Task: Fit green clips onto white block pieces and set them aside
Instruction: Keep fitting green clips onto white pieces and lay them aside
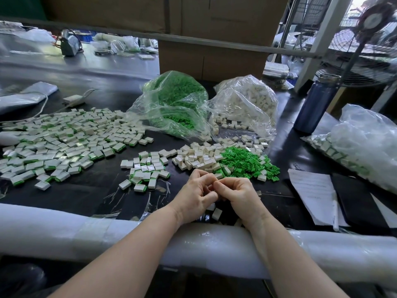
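Green clips pile (247, 162) just beyond right hand (238, 198) — left hand (197, 196) knuckle-to-knuckle beside it near table's front edge (64, 198); both sets of fingers curled tight, held piece hidden — cannot tell what.

Black worktable (90, 190), front edge wrapped in white foam padding (64, 229). On it: large spread of assembled white blocks (60, 143); smaller assembled cluster (146, 168); loose white block pieces (197, 158) beside loose green clips (247, 162); bag of green clips (176, 102); bag of white pieces (247, 102); blue bottle (315, 104); papers (313, 194); further bag (363, 145) at right.
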Demonstrator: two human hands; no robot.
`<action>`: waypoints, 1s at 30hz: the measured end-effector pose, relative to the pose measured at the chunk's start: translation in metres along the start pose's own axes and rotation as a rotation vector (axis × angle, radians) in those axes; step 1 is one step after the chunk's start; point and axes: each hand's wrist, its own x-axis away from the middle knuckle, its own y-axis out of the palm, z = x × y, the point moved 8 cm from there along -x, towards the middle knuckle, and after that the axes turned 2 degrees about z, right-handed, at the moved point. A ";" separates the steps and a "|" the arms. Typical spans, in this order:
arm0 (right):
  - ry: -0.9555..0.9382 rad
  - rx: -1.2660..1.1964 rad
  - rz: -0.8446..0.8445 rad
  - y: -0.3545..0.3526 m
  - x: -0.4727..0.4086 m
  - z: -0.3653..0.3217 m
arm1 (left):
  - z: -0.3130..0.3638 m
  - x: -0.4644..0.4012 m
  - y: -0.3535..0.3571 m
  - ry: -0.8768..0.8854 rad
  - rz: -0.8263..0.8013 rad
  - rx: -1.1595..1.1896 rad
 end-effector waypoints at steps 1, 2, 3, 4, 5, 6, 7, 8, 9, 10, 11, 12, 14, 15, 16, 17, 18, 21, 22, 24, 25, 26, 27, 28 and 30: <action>0.005 -0.003 0.003 0.000 0.000 0.000 | 0.000 0.000 0.000 0.001 0.000 -0.004; 0.011 -0.006 0.005 0.000 0.000 0.001 | -0.001 0.000 0.000 0.003 0.002 -0.013; 0.019 -0.010 0.007 0.000 0.000 0.002 | -0.001 0.000 0.000 0.005 0.003 -0.023; 0.027 -0.014 0.008 -0.001 0.000 0.002 | -0.001 0.000 0.000 0.006 0.003 -0.029; 0.033 -0.018 0.007 -0.001 0.000 0.003 | -0.002 -0.001 0.001 0.005 0.002 -0.029; 0.036 -0.020 0.007 -0.001 0.000 0.004 | -0.002 -0.001 0.001 0.003 0.001 -0.028; 0.038 -0.019 0.007 -0.001 0.000 0.004 | -0.002 -0.001 0.001 0.002 0.001 -0.030; 0.037 -0.016 0.009 -0.001 0.000 0.004 | -0.003 -0.001 0.001 0.002 0.001 -0.033; 0.036 -0.013 0.010 -0.002 0.000 0.004 | -0.003 -0.001 0.001 0.002 0.000 -0.036; 0.035 -0.012 0.011 -0.002 0.000 0.004 | -0.003 -0.001 0.002 0.001 -0.001 -0.036; 0.035 -0.013 0.012 -0.002 0.000 0.004 | -0.003 -0.001 0.002 0.000 -0.002 -0.037; 0.036 -0.015 0.011 -0.002 0.000 0.004 | -0.003 -0.001 0.002 -0.001 -0.002 -0.037; 0.037 -0.018 0.011 -0.001 0.000 0.004 | -0.003 -0.001 0.001 -0.003 -0.002 -0.034; 0.038 -0.018 0.013 -0.002 0.000 0.004 | -0.004 -0.001 0.001 -0.003 -0.002 -0.034; 0.037 -0.016 0.015 -0.002 0.000 0.004 | -0.004 -0.001 0.001 -0.002 -0.001 -0.035; 0.034 -0.012 0.017 -0.002 0.000 0.004 | -0.003 -0.001 0.001 0.000 -0.002 -0.036; 0.033 -0.009 0.019 -0.003 0.000 0.004 | -0.003 -0.001 0.001 0.002 -0.003 -0.035; 0.031 -0.029 0.012 -0.001 0.000 0.004 | -0.001 -0.001 0.001 0.009 0.006 -0.023; 0.032 -0.046 0.008 -0.001 0.000 0.004 | -0.001 -0.001 0.000 0.011 0.014 -0.017; 0.039 -0.078 0.001 0.001 0.000 0.005 | 0.000 -0.001 -0.001 0.011 0.022 -0.013; 0.040 -0.082 -0.002 0.001 -0.001 0.005 | 0.001 0.000 -0.001 0.012 0.021 -0.015; 0.038 -0.078 -0.004 0.001 0.000 0.004 | 0.001 0.000 -0.001 0.013 0.018 -0.018; 0.036 -0.073 -0.005 0.001 0.000 0.004 | 0.001 0.000 -0.001 0.015 0.014 -0.022; 0.034 -0.070 -0.004 0.000 0.000 0.004 | 0.001 0.000 -0.001 0.017 0.010 -0.028; 0.035 -0.068 0.000 0.000 0.000 0.004 | 0.002 0.000 0.000 0.018 0.005 -0.038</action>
